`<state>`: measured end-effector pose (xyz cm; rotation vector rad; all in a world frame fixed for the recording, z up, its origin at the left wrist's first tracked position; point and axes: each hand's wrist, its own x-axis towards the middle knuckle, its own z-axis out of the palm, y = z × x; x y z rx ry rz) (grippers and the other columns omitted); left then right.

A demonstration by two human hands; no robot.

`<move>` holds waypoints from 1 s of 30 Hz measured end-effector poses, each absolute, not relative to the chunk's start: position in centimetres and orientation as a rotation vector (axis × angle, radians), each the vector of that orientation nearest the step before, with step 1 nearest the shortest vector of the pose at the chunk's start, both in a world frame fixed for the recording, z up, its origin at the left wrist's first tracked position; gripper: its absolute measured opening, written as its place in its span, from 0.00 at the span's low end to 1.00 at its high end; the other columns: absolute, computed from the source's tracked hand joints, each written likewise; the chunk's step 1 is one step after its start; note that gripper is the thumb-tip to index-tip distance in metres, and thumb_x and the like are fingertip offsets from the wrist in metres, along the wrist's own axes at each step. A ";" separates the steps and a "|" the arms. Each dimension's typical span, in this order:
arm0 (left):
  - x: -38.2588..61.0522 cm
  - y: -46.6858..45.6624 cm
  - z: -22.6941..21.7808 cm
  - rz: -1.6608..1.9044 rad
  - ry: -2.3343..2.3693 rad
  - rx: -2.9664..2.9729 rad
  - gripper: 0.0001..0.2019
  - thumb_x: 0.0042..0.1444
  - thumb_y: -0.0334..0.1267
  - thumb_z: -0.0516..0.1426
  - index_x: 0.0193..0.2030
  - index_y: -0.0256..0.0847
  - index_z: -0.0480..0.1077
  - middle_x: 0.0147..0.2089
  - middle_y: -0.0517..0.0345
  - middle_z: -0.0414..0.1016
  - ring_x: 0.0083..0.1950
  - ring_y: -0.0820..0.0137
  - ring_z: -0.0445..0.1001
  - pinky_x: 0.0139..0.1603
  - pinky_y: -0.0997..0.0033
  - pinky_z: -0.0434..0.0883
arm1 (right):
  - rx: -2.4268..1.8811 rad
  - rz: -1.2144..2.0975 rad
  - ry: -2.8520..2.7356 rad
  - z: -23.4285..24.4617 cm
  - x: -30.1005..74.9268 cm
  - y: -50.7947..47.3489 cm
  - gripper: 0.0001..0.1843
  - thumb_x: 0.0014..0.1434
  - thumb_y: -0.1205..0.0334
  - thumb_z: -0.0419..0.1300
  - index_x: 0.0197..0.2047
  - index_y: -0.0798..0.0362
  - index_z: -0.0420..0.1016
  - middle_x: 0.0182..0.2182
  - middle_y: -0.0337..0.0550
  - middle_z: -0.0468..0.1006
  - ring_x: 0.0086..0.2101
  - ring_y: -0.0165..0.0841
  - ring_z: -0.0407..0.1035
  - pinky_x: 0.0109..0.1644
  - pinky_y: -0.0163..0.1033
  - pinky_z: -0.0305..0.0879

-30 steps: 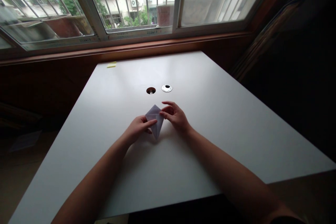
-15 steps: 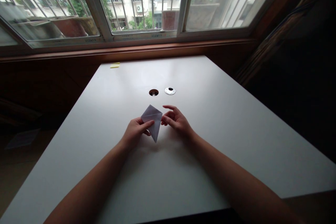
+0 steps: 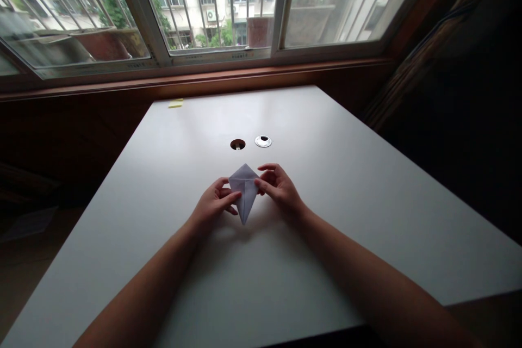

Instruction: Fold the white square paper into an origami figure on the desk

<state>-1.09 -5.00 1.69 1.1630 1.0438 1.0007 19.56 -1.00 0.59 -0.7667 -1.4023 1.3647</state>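
A pale lilac sheet of folded paper [image 3: 245,187], kite-shaped with its long point toward me, is held just over the white table. Creases run across its upper part and down its middle. My left hand [image 3: 216,199] pinches the left edge, thumb on the front face and the other fingers behind. At the upper right corner, my right hand [image 3: 279,187] grips the paper between thumb and fingers, its index finger raised and curved above. The fingers behind the paper are partly hidden.
Beyond the paper, the white table [image 3: 346,174] has a round cable hole [image 3: 237,144] with a loose silver grommet cover [image 3: 263,142] beside it. Yellow sticky notes [image 3: 175,103] lie at the far left corner. A barred window [image 3: 216,5] stands behind the table.
The paper has shifted slightly right and turned more upright. My right hand has closed on its right corner; my left hand's thumb now sits nearer the left edge.
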 end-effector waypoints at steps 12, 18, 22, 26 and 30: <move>-0.7 -5.3 1.8 1.075 1.042 1.167 0.38 0.53 0.45 0.66 0.67 0.42 0.54 0.31 0.60 0.76 0.31 0.70 0.77 0.29 0.72 0.78 | -0.779 1.331 -1.408 0.1 19.7 -0.7 0.18 0.58 0.53 0.65 0.48 0.50 0.67 0.28 0.35 0.73 0.29 0.30 0.70 0.33 0.38 0.67; -0.8 -5.3 1.7 1.078 1.043 1.181 0.37 0.54 0.45 0.66 0.66 0.42 0.55 0.31 0.60 0.76 0.32 0.70 0.77 0.29 0.73 0.77 | -0.795 1.341 -1.405 0.0 19.7 -0.6 0.19 0.58 0.52 0.66 0.47 0.51 0.67 0.29 0.36 0.73 0.29 0.30 0.70 0.33 0.37 0.67; -0.9 -5.2 1.7 1.067 1.044 1.187 0.37 0.53 0.45 0.66 0.67 0.42 0.55 0.30 0.61 0.75 0.31 0.70 0.77 0.29 0.73 0.77 | -0.789 1.350 -1.400 0.1 19.7 -0.7 0.18 0.58 0.53 0.66 0.47 0.51 0.67 0.29 0.36 0.74 0.29 0.30 0.70 0.33 0.37 0.67; -0.9 -5.3 1.7 1.068 1.033 1.177 0.37 0.54 0.44 0.65 0.67 0.41 0.54 0.31 0.60 0.76 0.31 0.70 0.77 0.29 0.73 0.77 | -0.795 1.339 -1.373 0.1 19.7 -0.7 0.18 0.58 0.54 0.66 0.47 0.51 0.68 0.29 0.36 0.74 0.29 0.30 0.70 0.33 0.37 0.67; -0.9 -5.3 1.7 1.070 1.007 1.167 0.37 0.55 0.43 0.65 0.68 0.43 0.53 0.33 0.59 0.77 0.34 0.69 0.78 0.30 0.73 0.78 | -0.815 1.322 -1.330 0.1 19.6 -0.7 0.17 0.57 0.53 0.66 0.46 0.51 0.68 0.28 0.35 0.74 0.28 0.29 0.70 0.32 0.37 0.67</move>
